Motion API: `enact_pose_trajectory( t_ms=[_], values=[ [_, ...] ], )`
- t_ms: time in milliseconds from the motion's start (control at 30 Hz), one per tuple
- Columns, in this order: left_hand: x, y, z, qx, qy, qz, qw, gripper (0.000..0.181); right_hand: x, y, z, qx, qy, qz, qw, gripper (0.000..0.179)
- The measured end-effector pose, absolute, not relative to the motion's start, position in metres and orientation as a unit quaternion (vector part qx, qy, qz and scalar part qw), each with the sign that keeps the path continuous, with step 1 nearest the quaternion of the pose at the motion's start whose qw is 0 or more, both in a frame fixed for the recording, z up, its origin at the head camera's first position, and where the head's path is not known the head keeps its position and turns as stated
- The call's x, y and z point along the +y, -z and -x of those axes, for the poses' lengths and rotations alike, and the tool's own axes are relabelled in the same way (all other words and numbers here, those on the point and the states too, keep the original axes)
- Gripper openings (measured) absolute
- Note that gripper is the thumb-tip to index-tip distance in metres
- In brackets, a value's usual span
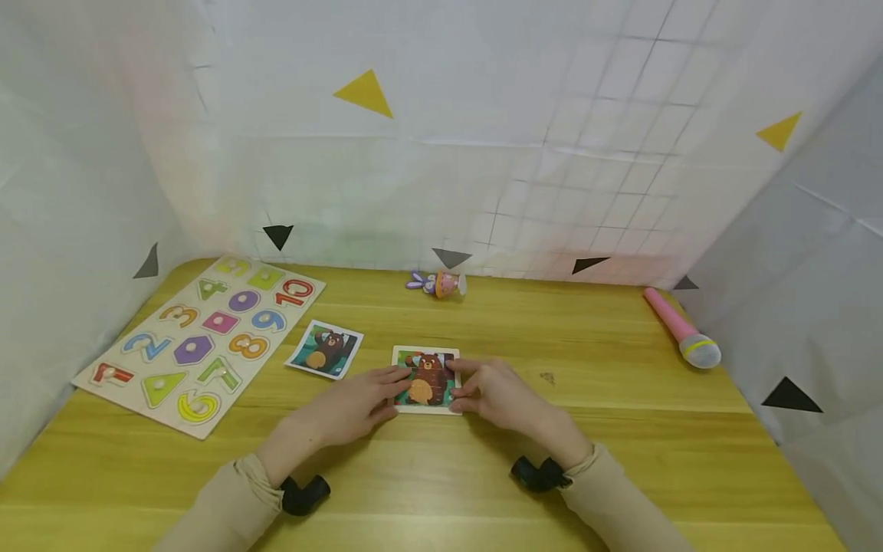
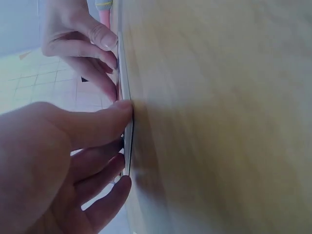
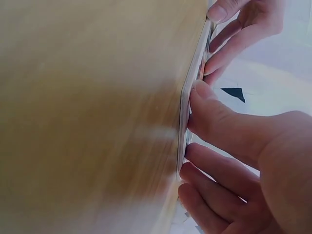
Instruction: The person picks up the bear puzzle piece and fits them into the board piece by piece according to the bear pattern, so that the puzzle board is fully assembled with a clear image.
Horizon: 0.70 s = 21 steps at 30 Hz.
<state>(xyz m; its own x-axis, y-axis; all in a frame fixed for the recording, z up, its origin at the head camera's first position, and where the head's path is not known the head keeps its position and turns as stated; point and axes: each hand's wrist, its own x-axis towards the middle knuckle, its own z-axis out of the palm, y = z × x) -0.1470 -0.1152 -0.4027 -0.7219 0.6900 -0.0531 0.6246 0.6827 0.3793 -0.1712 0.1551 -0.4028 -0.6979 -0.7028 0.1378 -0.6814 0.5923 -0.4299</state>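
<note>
A small bear jigsaw puzzle (image 1: 429, 379) lies flat on the table in a white-rimmed tray, between the two hands. On its left side rests my left hand (image 1: 353, 405), fingertips on the picture and thumb at the near left corner. The right hand (image 1: 502, 394) touches the right side, with the index fingertip near the upper corner and the thumb near the lower one. Low in the left wrist view, the left thumb (image 2: 105, 122) meets the edge of the thin tray (image 2: 127, 141). In the right wrist view the right thumb (image 3: 209, 105) lies against the tray's edge.
Left of the puzzle lies a bear picture card (image 1: 326, 350), and beyond it a wooden number and shape board (image 1: 237, 410). At the back stands or lies a small rabbit toy (image 1: 441, 284). A pink toy microphone (image 1: 679, 326) lies at the right edge of the table (image 1: 414, 491).
</note>
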Motion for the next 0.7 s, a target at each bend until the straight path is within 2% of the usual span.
enact_pose_trajectory(
  t_ms=[467, 600, 700],
  values=[
    [-0.099, 0.409, 0.141, 0.925, -0.159, -0.341, 0.059, 0.047, 0.185, 0.405, 0.162, 0.889, 0.188, 0.417, 0.018, 0.024],
    [-0.102, 0.41, 0.139, 0.922, -0.167, -0.346, 0.053, 0.046, 0.194, 0.404, 0.156, 0.897, 0.188, 0.399, 0.026, 0.035],
    [-0.106, 0.41, 0.138, 0.92, -0.179, -0.346, 0.048, 0.045, 0.203, 0.404, 0.153, 0.907, 0.19, 0.377, 0.003, 0.045]
  ],
)
